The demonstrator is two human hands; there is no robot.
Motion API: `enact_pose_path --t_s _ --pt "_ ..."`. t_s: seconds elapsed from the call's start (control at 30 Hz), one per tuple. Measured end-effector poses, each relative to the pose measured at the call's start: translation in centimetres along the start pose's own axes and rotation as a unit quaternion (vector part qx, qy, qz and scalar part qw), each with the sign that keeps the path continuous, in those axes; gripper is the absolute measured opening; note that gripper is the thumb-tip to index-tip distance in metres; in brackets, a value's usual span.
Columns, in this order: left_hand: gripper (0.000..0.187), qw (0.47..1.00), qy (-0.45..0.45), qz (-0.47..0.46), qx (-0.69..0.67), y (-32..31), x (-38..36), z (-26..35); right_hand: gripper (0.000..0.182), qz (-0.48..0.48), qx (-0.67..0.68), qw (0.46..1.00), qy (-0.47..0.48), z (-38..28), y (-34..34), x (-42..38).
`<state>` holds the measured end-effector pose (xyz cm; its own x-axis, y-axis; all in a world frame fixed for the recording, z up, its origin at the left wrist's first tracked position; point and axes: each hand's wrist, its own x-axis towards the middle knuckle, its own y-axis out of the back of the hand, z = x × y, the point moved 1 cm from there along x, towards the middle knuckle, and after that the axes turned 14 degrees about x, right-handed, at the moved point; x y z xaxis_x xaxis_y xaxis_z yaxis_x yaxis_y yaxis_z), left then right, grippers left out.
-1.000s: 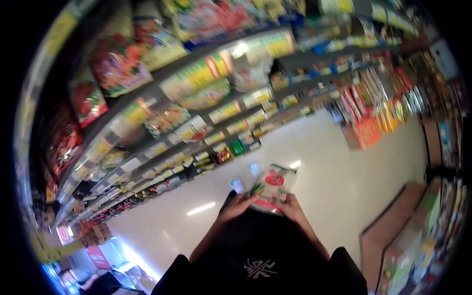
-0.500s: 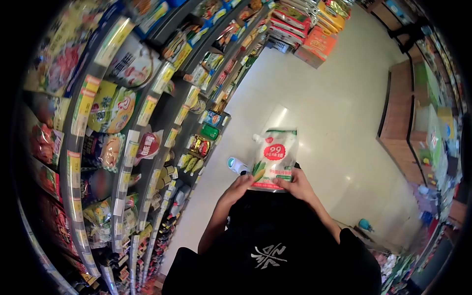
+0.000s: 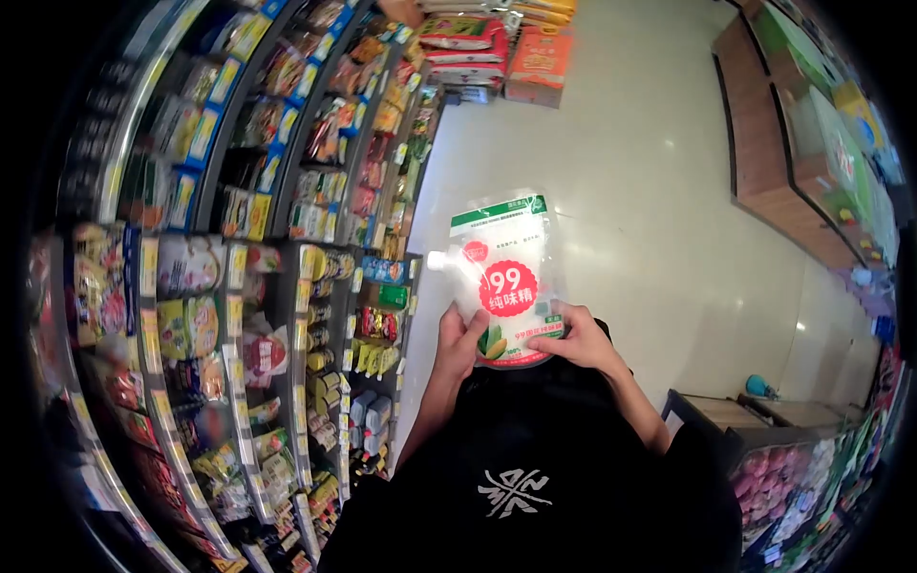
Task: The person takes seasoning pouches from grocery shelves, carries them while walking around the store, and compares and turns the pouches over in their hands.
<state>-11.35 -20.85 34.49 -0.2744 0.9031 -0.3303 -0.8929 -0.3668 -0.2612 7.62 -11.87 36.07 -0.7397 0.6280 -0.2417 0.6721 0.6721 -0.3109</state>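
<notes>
A white plastic pouch [image 3: 501, 258] with a green top band, a red "99" emblem, a corn picture and a white spout on its left side is held upright in front of the black shirt. My left hand [image 3: 460, 336] grips its lower left edge, thumb on the front. My right hand [image 3: 576, 336] holds the lower right corner, its thumb across the front near the bottom. The fingers behind the pouch are hidden.
Store shelves [image 3: 239, 315] packed with bagged goods and price tags run along the left. An orange box [image 3: 540, 67] stands beside stacked red sacks [image 3: 463, 48] at the top. Wooden display units [image 3: 764, 134] line the right, and red net-like produce [image 3: 774, 482] lies lower right.
The view has turned, so the shelves and boxes have shifted. The pouch appears larger and its green top band now shows clearly. Both hands still hold it.
</notes>
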Motion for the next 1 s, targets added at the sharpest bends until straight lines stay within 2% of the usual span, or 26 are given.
enact_pose_path --t_s 0.13,0.23,0.33,0.37,0.47,0.53,0.57,0.7,0.8,0.9,1.0 --pt "0.045 0.997 -0.033 -0.031 0.06 -7.0 2.0 2.0 0.035 0.033 0.125 0.991 0.042 -1.1 5.7 -1.6" --pt "0.042 0.991 -0.06 -0.051 0.112 -12.5 3.6 3.0 0.032 0.048 0.118 0.991 0.031 -2.4 10.5 -3.5" --pt "0.041 0.975 -0.09 -0.083 0.185 -18.3 5.5 4.1 0.031 0.071 0.141 0.984 0.084 -3.1 15.2 -5.1" --pt "0.037 0.959 -0.102 -0.088 0.25 -19.8 5.8 4.5 0.035 0.078 0.186 0.977 0.067 -4.0 16.3 -6.0" --pt "0.034 0.874 -0.143 -0.093 0.455 -22.9 5.7 6.0 0.046 0.093 0.182 0.971 0.125 -1.7 19.4 -7.5" --pt "0.031 0.919 -0.121 -0.164 0.338 -25.5 5.7 6.8 0.055 0.079 0.289 0.936 0.183 -4.4 19.9 -8.2" --pt "0.03 0.911 -0.113 -0.188 0.349 -26.1 5.7 6.8 0.053 0.053 0.355 0.915 0.181 -4.2 20.5 -8.3" --pt "0.028 0.883 -0.09 -0.272 0.371 -29.0 7.8 6.2 0.039 0.11 0.304 0.915 0.241 -5.4 23.3 -11.0" --pt "0.028 0.877 -0.069 -0.306 0.365 -32.2 10.3 3.9 0.038 0.256 0.323 0.864 0.287 -6.1 24.6 -12.9" --pt "0.03 0.857 -0.013 -0.363 0.365 -36.2 12.6 1.7 0.04 0.335 0.371 0.831 0.245 -4.0 26.8 -15.1" --pt "0.025 0.841 -0.011 -0.372 0.393 -40.2 13.9 0.8 0.046 0.365 0.492 0.732 0.297 -3.0 29.3 -16.3"
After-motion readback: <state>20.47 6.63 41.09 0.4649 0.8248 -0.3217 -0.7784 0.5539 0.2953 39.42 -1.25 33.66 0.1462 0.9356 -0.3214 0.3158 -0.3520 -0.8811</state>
